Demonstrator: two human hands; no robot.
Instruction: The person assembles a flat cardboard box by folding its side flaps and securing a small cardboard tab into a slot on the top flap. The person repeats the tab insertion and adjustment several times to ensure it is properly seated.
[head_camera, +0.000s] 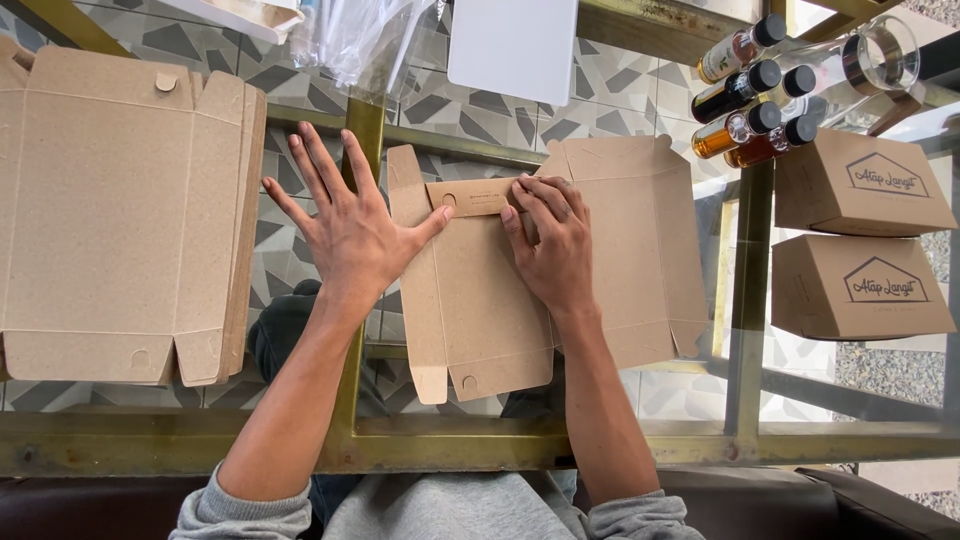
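My right hand (555, 250) is pressing down on the narrow top flap (478, 196) of a flat brown cardboard box blank (540, 290), fingers curled and bunched together, tips pinning the folded strip against the panel beneath. My left hand (350, 230) lies spread wide and flat, palm down at about nine o'clock from the flap, with only the thumb reaching across to touch the flap's left end. Neither hand grasps anything; both simply press.

The blank lies unfolded on the glass tabletop (640, 390) at the centre of my view, its side wings out flat, its tabbed lower edge toward six o'clock. I judge the step in hand to be creasing that top flap along its score line. The next move, as I read it, calls for running the fingers along the fold to set it and then raising the side panels, keeping the thin board from buckling off the score.

At nine o'clock sits a stack of identical unfolded brown blanks (120, 215). At three o'clock two assembled brown cardboard boxes (860, 235) lie one below the other. At about one o'clock are small glass bottles with black caps (750, 100) holding amber and dark liquid, perhaps five, though glare makes the count uncertain. A white rectangular board (512, 45) rests at twelve o'clock beside crumpled clear plastic (360, 35).
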